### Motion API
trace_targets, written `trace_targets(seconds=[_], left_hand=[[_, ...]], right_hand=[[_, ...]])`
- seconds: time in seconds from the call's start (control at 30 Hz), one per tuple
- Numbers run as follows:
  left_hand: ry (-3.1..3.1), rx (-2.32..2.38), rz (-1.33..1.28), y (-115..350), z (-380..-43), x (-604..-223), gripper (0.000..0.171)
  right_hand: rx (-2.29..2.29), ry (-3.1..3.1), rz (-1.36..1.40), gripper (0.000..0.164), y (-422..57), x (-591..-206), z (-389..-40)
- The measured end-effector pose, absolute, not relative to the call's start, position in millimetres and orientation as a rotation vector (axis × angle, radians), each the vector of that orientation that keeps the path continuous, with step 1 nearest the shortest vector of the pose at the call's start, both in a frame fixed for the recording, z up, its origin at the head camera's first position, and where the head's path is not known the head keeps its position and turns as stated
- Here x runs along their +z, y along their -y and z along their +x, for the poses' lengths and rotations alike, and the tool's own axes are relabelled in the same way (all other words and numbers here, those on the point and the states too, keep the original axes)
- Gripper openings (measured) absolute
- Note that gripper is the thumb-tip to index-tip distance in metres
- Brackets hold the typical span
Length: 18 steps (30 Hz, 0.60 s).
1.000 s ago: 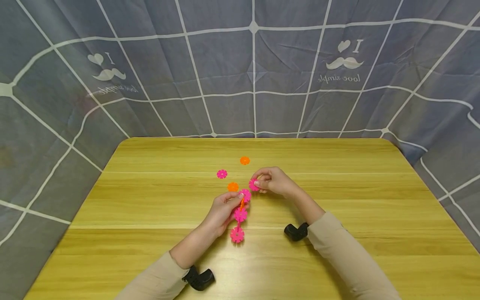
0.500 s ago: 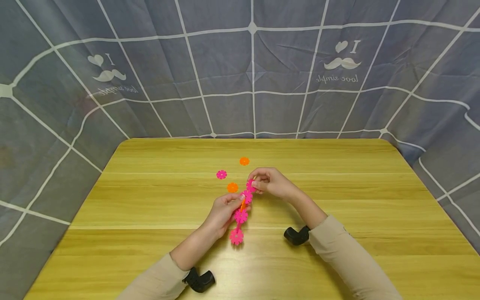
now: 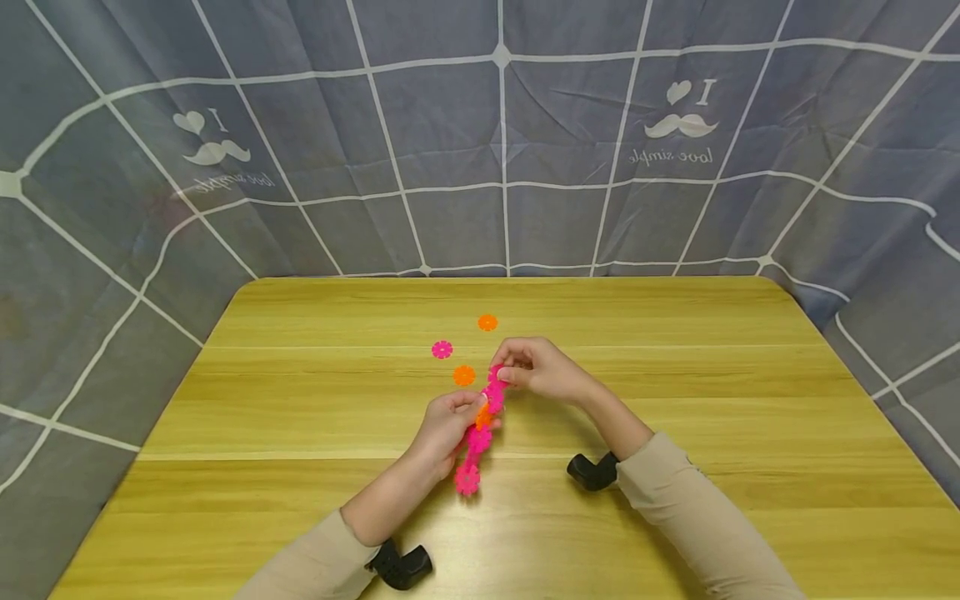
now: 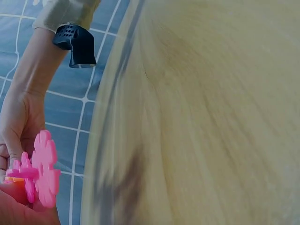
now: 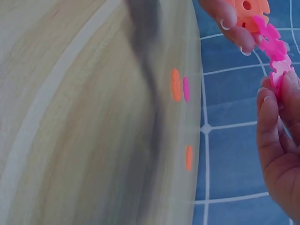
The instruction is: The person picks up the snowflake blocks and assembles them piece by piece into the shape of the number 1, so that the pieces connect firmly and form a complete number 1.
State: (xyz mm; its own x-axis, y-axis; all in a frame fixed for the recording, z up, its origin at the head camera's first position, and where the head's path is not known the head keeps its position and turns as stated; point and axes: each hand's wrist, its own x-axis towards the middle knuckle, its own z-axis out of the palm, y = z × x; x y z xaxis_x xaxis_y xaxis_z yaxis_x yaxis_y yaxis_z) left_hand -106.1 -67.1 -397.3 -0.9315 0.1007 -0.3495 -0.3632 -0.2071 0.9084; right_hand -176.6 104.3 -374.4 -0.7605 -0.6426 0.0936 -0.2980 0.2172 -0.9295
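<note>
My left hand grips a chain of interlocked notched plastic discs, pink with an orange one among them. A pink disc forms the chain's lower end, hanging toward me. Between thumb and fingers, my right hand pinches another pink disc, which meets the chain's top pink disc edge to edge. In the right wrist view the left fingertips hold the orange disc just beyond that joint. The left wrist view shows the pink lower end jutting from the left hand.
On the wooden table beyond the hands lie a pink disc, an orange disc and a farther orange disc. Black wrist cameras stick out from both sleeves. A grey gridded curtain surrounds the table.
The right hand has brought its pink disc down and left, from apart to against the chain's top disc. The chain has turned, and its lower end has shifted slightly toward me.
</note>
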Motion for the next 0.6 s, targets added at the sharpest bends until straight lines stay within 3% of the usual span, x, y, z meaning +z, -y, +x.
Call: trace_targets(seconds=[0.6], left_hand=[[-1.814, 2.168, -0.341, 70.0, -102.7, -393.5, 0.016]], right_hand=[[-1.527, -2.19, -0.928, 0.007, -100.2, -371.7, -168.9]])
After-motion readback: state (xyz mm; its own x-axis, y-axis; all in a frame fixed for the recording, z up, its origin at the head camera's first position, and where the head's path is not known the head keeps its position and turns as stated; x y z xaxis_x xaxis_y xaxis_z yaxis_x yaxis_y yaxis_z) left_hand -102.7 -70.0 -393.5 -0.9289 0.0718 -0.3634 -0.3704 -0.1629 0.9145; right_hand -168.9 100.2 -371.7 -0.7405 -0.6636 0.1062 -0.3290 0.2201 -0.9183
